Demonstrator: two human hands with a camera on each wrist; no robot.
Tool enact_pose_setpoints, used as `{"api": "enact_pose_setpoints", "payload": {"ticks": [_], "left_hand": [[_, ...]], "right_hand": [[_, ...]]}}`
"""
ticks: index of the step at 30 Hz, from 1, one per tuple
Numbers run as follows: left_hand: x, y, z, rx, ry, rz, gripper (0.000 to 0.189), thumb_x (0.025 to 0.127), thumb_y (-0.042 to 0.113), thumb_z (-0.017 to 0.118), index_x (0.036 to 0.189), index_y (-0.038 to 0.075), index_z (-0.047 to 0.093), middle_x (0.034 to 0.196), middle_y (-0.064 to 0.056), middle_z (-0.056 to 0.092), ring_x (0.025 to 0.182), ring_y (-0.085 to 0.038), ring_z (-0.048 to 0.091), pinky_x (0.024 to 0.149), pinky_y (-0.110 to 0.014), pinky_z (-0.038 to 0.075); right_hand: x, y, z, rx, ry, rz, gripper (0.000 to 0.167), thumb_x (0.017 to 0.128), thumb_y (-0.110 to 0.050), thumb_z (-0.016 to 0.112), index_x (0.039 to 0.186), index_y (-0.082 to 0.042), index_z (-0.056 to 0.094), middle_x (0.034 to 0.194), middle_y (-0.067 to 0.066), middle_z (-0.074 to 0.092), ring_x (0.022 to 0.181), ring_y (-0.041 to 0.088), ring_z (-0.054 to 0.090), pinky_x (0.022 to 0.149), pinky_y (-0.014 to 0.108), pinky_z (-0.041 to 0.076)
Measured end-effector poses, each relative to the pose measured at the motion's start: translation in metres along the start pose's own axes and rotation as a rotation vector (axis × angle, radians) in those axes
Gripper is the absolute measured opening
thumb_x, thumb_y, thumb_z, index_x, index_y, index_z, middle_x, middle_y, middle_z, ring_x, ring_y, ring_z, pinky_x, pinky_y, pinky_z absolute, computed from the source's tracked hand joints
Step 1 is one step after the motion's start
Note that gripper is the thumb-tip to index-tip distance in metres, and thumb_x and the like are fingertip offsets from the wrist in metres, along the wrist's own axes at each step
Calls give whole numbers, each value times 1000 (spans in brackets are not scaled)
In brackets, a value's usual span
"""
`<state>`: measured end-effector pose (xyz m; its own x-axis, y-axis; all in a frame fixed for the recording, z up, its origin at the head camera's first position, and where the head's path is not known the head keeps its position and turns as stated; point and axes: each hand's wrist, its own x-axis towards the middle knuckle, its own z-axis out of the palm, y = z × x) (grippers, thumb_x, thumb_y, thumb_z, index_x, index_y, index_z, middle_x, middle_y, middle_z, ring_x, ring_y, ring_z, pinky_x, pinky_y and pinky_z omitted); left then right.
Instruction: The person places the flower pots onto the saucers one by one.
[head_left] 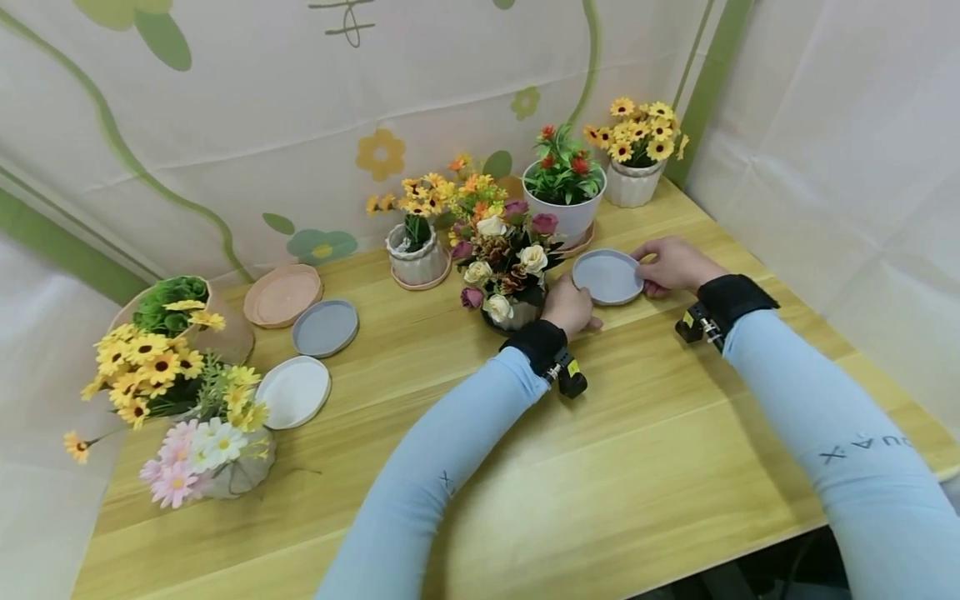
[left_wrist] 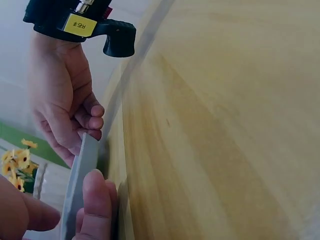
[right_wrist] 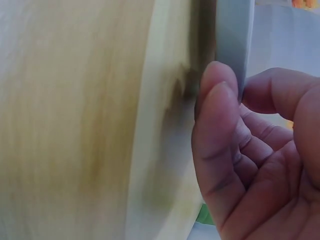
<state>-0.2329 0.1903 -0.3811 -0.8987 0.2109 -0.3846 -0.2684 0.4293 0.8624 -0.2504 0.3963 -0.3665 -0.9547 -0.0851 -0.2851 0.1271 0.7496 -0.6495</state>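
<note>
I have the round grey-blue saucer point(head_left: 607, 277), apparently smooth plastic, at the right half of the wood-grain table point(head_left: 637, 450). The right hand point(head_left: 671, 265) pinches its right rim and the left hand point(head_left: 567, 307) grips the opposite rim, fingers beneath, presumably keeping it level. Purple-and-cream artificial roses point(head_left: 513, 258) crowd my left side, leaving little elbow room.

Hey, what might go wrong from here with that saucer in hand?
The left hand and right hand pinch the round grey-blue saucer by its rim, so it might slip if either grip loosens. The left hand, close beside the potted cream and purple roses, might nudge them. The saucer could bump the red-flowered white pot beyond.
</note>
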Motion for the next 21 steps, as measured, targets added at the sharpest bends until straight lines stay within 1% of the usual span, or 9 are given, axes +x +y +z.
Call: {"api": "enact_pose_setpoints", "payload": {"ticks": [2, 4, 7, 10, 11, 13, 15, 18, 21], "left_hand": [[3, 1, 1, 27, 0, -19, 47, 108, 17, 43, 153, 10, 32, 134, -14, 56, 60, -17, 70, 57, -22, 53], [7, 0, 3, 36, 8, -35, 49, 107, 15, 45, 153, 10, 32, 135, -15, 55, 63, -19, 71, 58, -23, 55], [9, 0, 7, 92, 40, -28, 51, 103, 13, 53, 151, 8, 35, 137, -13, 54, 79, -17, 71, 65, -23, 57], [9, 0, 11, 165, 73, -11, 57, 100, 13, 61, 150, 6, 35, 137, -12, 54, 97, -16, 66, 75, -19, 55], [9, -1, 12, 176, 80, -8, 58, 99, 13, 63, 149, 6, 35, 137, -12, 54, 100, -16, 65, 76, -18, 54], [8, -1, 13, 150, 84, -13, 60, 98, 13, 64, 150, 5, 34, 138, -13, 54, 96, -17, 66, 73, -19, 55], [8, -1, 13, 105, 85, -18, 59, 99, 11, 63, 150, 6, 34, 136, -13, 55, 85, -17, 69, 66, -20, 56], [9, -2, 12, 50, 77, -22, 57, 100, 9, 60, 150, 7, 34, 133, -14, 57, 68, -16, 68, 57, -21, 56], [10, -2, 11, 10, 67, -25, 57, 101, 8, 58, 151, 7, 32, 132, -16, 58, 60, -15, 67, 52, -22, 56]], "right_hand": [[2, 0, 1, 3, -6, 1, 36, 96, -5, 51, 129, 9, 54, 71, 8, 66, 59, 16, 63, 53, 28, 55], [3, 1, 3, 6, -13, -1, 36, 96, -5, 51, 130, 8, 54, 72, 8, 66, 59, 16, 63, 53, 29, 56], [5, 1, 4, 11, -18, -1, 36, 97, -6, 52, 130, 8, 54, 72, 9, 66, 59, 16, 63, 53, 30, 56], [6, 2, 5, 23, -23, 4, 35, 98, -7, 52, 130, 8, 54, 72, 9, 66, 59, 16, 63, 54, 30, 57], [7, 3, 6, 26, -23, 6, 35, 98, -7, 52, 130, 8, 54, 72, 9, 66, 59, 17, 63, 53, 30, 57], [7, 4, 6, 31, -23, 8, 35, 98, -8, 52, 130, 7, 54, 72, 9, 66, 59, 17, 63, 53, 30, 56], [8, 6, 6, 31, -22, 9, 36, 99, -9, 52, 131, 7, 53, 73, 9, 66, 59, 17, 63, 53, 30, 56], [9, 7, 6, 25, -19, 11, 36, 99, -10, 53, 131, 5, 54, 74, 10, 66, 59, 18, 63, 54, 31, 56], [10, 7, 6, 18, -25, 11, 36, 99, -11, 53, 131, 4, 54, 74, 10, 66, 59, 18, 63, 54, 31, 57]]}}
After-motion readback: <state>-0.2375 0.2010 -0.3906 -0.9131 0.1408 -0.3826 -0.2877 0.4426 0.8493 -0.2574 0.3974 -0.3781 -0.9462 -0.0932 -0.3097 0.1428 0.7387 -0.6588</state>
